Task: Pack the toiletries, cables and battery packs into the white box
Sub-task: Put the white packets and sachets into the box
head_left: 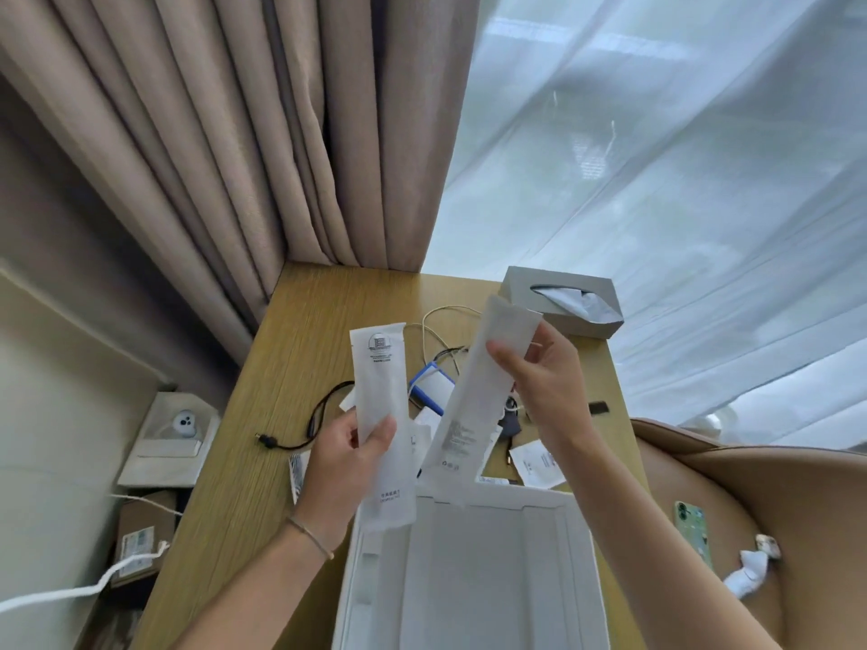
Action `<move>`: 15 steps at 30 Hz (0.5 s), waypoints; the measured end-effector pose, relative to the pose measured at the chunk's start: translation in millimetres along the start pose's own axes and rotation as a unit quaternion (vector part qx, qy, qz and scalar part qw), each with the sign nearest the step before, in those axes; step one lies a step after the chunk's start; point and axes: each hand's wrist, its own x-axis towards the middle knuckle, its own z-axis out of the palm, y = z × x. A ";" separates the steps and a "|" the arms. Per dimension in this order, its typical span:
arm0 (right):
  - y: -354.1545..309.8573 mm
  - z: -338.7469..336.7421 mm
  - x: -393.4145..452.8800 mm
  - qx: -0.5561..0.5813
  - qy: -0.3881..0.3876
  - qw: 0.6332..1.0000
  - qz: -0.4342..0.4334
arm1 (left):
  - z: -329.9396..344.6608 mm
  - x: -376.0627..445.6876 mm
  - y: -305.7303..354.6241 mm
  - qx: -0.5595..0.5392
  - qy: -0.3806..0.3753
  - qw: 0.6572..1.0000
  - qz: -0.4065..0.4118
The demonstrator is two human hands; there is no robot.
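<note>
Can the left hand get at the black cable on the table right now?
Probably not yet. The left hand grips a white sachet, so its fingers are taken. The black cable lies uncovered on the table just left of it.

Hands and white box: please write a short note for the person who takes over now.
Left hand holds one long white sachet; right hand holds another sachet, both above the white box.
The box lies open at the near edge of the desk; nothing shows inside it.
Still on the desk: black cable, white cable, blue-edged pack, small packets.
Left: put in both sachets, then the rest.
</note>
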 end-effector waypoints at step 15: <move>115.7 -28.4 -120.8 -0.125 -0.089 0.967 0.202 | 1.9 -65.1 -40.6 -0.003 0.060 0.998 -0.010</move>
